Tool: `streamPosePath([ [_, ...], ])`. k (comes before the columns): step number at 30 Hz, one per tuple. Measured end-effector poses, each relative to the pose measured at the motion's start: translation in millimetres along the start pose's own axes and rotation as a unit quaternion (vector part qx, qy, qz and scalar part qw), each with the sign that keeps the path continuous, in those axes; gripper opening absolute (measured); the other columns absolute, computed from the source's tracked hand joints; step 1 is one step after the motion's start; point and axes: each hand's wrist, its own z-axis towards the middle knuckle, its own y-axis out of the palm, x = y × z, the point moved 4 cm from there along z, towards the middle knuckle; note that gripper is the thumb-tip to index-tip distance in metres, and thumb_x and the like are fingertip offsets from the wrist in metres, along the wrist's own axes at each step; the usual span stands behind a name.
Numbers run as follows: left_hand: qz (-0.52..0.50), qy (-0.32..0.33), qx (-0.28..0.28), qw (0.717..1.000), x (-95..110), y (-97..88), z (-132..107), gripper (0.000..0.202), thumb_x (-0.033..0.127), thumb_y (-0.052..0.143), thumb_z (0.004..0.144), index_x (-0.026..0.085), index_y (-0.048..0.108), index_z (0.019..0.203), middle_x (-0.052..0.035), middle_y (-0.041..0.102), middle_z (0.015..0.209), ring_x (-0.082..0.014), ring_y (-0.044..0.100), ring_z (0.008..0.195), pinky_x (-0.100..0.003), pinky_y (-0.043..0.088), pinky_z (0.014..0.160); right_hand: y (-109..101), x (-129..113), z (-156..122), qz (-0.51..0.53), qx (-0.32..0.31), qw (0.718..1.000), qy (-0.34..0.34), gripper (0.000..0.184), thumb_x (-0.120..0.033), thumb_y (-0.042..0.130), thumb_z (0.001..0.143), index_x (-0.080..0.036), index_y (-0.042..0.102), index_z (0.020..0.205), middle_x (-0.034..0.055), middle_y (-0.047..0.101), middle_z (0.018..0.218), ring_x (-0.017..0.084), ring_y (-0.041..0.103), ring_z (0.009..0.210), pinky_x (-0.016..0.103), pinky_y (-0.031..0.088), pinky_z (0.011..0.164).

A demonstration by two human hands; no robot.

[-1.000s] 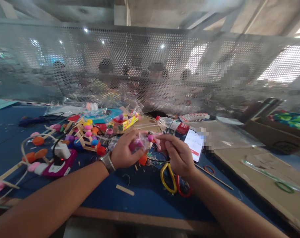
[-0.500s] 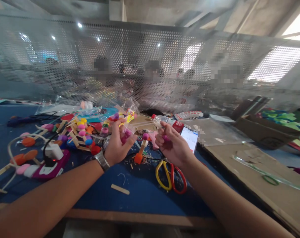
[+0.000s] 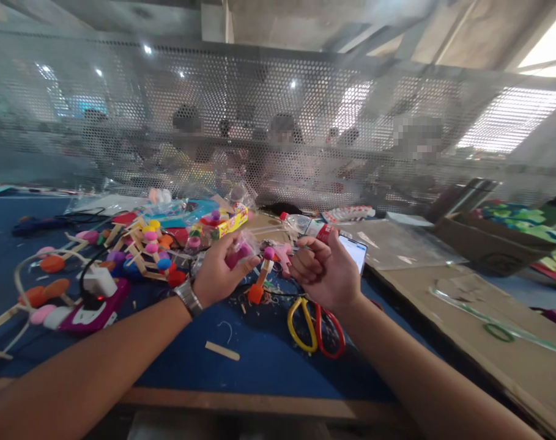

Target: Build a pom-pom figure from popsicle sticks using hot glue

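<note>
Left hand (image 3: 218, 270): centre of frame; a clear-wrapped magenta lump (image 3: 243, 251) is held between thumb and fingers.
Right hand (image 3: 329, 270): right of centre; fingers curled, contents cannot be told.
Stick piece (image 3: 262, 277): seen between both hands, mid-frame.
</note>
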Motion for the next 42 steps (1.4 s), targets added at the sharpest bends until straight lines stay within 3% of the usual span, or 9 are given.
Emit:
streamPosePath([
  [7, 0.081, 0.097, -0.056, 0.99, 17.8, 2.6, -0.3, 0.051, 0.058, 0.071, 0.084, 0.018, 0.067, 0.116, -0.0109, 0.071, 0.106, -0.0262, 0.066, 0.099, -0.041, 0.054, 0.09, 4.2, 8.2, -5.1, -0.155, -0.019, 0.987, -0.044, 0.031, -0.048, 0.078, 0.077, -0.021, 0.072, 0.089, -0.0064, 0.05, 0.054, 0.007, 0.031, 0.04, 0.022, 0.02, 0.04],
  [14, 0.079, 0.135, -0.114, 0.981, 25.7, 6.5, -2.7, 0.048, 0.049, 0.073, 0.085, 0.022, 0.066, 0.124, -0.0081, 0.067, 0.104, -0.0212, 0.063, 0.087, -0.036, 0.055, 0.083, 13.9, 7.8, -15.1, -0.387, -0.056, 0.911, -0.128, 0.031, -0.048, 0.074, 0.082, -0.021, 0.075, 0.097, -0.0007, 0.06, 0.065, 0.012, 0.046, 0.053, 0.025, 0.037, 0.047],
  [17, 0.07, 0.135, -0.121, 0.981, 25.8, 7.5, -3.3, 0.047, 0.048, 0.072, 0.086, 0.025, 0.066, 0.126, -0.0071, 0.066, 0.103, -0.0203, 0.063, 0.086, -0.035, 0.054, 0.082, 15.5, 4.4, -17.4, -0.43, -0.078, 0.883, -0.173, 0.027, -0.043, 0.07, 0.086, -0.021, 0.075, 0.102, 0.0009, 0.064, 0.069, 0.015, 0.052, 0.057, 0.027, 0.044, 0.053],
  [22, 0.056, 0.135, -0.112, 0.983, 27.8, 7.3, -4.7, 0.041, 0.04, 0.072, 0.088, 0.022, 0.067, 0.125, -0.0077, 0.069, 0.101, -0.0213, 0.065, 0.087, -0.034, 0.054, 0.081, 17.9, 1.8, -18.6, -0.474, -0.089, 0.846, -0.228, 0.021, -0.033, 0.071, 0.086, -0.02, 0.075, 0.103, 0.0005, 0.065, 0.069, 0.014, 0.052, 0.056, 0.027, 0.043, 0.054],
  [25, 0.051, 0.1, -0.074, 0.991, 24.4, 4.2, -3.7, 0.043, 0.036, 0.069, 0.089, 0.02, 0.063, 0.128, -0.0076, 0.07, 0.1, -0.0222, 0.065, 0.087, -0.036, 0.053, 0.082, 16.8, 1.7, -17.8, -0.468, -0.063, 0.853, -0.221, 0.02, -0.034, 0.066, 0.09, -0.021, 0.076, 0.103, 0.0008, 0.065, 0.068, 0.014, 0.052, 0.056, 0.027, 0.042, 0.053],
  [29, -0.028, -0.017, -0.001, 0.999, 7.2, -0.6, 1.6, 0.042, 0.035, 0.063, 0.091, 0.019, 0.057, 0.13, -0.0056, 0.068, 0.095, -0.0198, 0.063, 0.083, -0.035, 0.052, 0.079, 11.5, -1.2, -16.1, -0.421, -0.017, 0.887, -0.189, 0.029, -0.047, 0.066, 0.09, -0.021, 0.077, 0.098, 0.0005, 0.06, 0.064, 0.014, 0.047, 0.054, 0.027, 0.039, 0.05],
  [33, -0.217, -0.155, 0.068, 0.961, -16.2, 0.7, 7.9, 0.021, 0.04, 0.063, 0.087, 0.019, 0.06, 0.088, 0.0018, 0.056, 0.068, -0.0108, 0.045, 0.053, -0.026, 0.038, 0.051, 7.3, -4.6, -14.3, -0.375, 0.006, 0.91, -0.175, 0.039, -0.058, 0.066, 0.087, -0.02, 0.076, 0.085, -0.0008, 0.054, 0.059, 0.013, 0.043, 0.052, 0.027, 0.036, 0.048],
  [36, -0.273, -0.182, 0.074, 0.942, -23.4, 3.7, 11.4, 0.032, 0.048, 0.054, 0.088, 0.021, 0.05, 0.072, 0.0005, 0.054, 0.063, -0.0101, 0.045, 0.048, -0.026, 0.037, 0.047, 3.9, -3.3, -12.2, -0.357, 0.012, 0.919, -0.167, 0.038, -0.057, 0.066, 0.087, -0.021, 0.076, 0.083, -0.001, 0.053, 0.06, 0.014, 0.046, 0.055, 0.028, 0.038, 0.051],
  [42, -0.238, -0.182, 0.081, 0.951, -29.2, 0.7, 12.1, 0.032, 0.047, 0.051, 0.087, 0.02, 0.054, 0.071, -0.0008, 0.057, 0.063, -0.0119, 0.049, 0.052, -0.026, 0.041, 0.049, 0.1, 2.2, -7.1, -0.364, 0.011, 0.914, -0.176, 0.018, -0.033, 0.07, 0.084, -0.024, 0.076, 0.099, 0.0034, 0.063, 0.088, 0.016, 0.055, 0.068, 0.03, 0.049, 0.061],
])
